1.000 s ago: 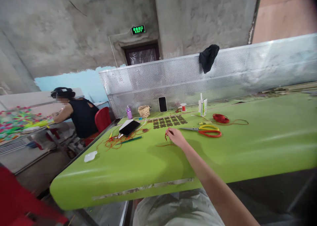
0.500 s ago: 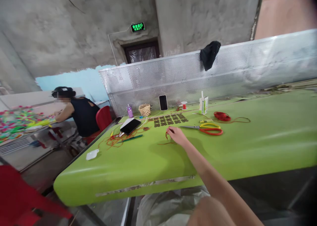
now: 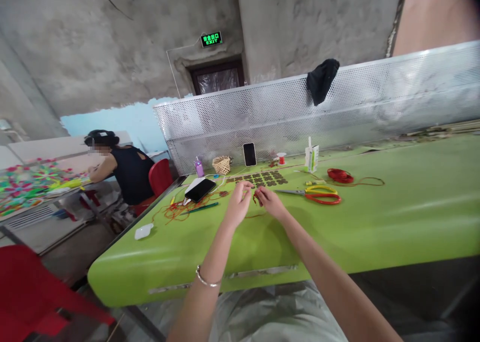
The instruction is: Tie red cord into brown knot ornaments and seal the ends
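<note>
My right hand [image 3: 271,202] pinches a red cord [image 3: 255,198] above the green table, and a loose end of it trails below the fingers. Close beside it on the left is my left hand [image 3: 240,202], thumb and fingers apart, with nothing visible in it. A silver bangle circles my left wrist. Behind both hands lie rows of dark flower-shaped pieces [image 3: 275,176], partly covered by my fingers. To the right are scissors [image 3: 323,194] with yellow and orange handles, their blades pointing toward my right hand.
A red cord bundle [image 3: 340,175], white carton [image 3: 311,158] and red thread spool [image 3: 281,158] stand rightward. Leftward are a black phone [image 3: 200,190], tangled orange cords [image 3: 176,209], a green pen [image 3: 199,208], a woven basket [image 3: 221,165] and a white case [image 3: 143,231]. A person [image 3: 129,169] sits far left.
My left hand has come into view and moved up beside my right hand. The right hand keeps its pinch on the red cord. The camera view has shifted slightly.
</note>
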`<act>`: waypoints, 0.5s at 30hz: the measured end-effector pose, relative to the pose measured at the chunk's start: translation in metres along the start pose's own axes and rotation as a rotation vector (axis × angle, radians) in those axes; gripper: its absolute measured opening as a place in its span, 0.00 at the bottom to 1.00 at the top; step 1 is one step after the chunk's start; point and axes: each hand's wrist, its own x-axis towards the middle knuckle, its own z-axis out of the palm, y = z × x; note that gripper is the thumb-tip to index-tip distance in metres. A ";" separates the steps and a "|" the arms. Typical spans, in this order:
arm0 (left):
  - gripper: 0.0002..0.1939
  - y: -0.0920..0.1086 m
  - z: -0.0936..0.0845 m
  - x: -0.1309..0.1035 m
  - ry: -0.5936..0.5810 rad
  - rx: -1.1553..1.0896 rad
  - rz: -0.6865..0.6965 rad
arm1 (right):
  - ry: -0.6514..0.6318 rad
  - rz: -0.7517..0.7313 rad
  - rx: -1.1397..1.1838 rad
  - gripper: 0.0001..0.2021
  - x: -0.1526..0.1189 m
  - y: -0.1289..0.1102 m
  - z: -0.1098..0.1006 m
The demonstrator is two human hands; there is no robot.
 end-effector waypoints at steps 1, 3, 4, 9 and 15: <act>0.07 -0.017 -0.005 0.007 -0.010 0.006 -0.026 | -0.006 -0.013 0.008 0.16 0.000 0.000 0.000; 0.07 -0.043 -0.011 0.012 -0.060 -0.007 -0.065 | -0.017 -0.037 0.017 0.16 0.000 -0.001 -0.001; 0.07 -0.052 -0.012 0.012 -0.087 -0.025 -0.079 | -0.022 -0.045 0.018 0.16 0.000 -0.001 -0.001; 0.10 -0.071 -0.004 0.001 -0.107 -0.116 -0.131 | -0.055 -0.071 -0.005 0.14 -0.003 -0.003 -0.001; 0.15 -0.073 -0.002 -0.004 -0.085 -0.168 -0.175 | -0.079 -0.086 -0.064 0.12 -0.004 -0.005 0.000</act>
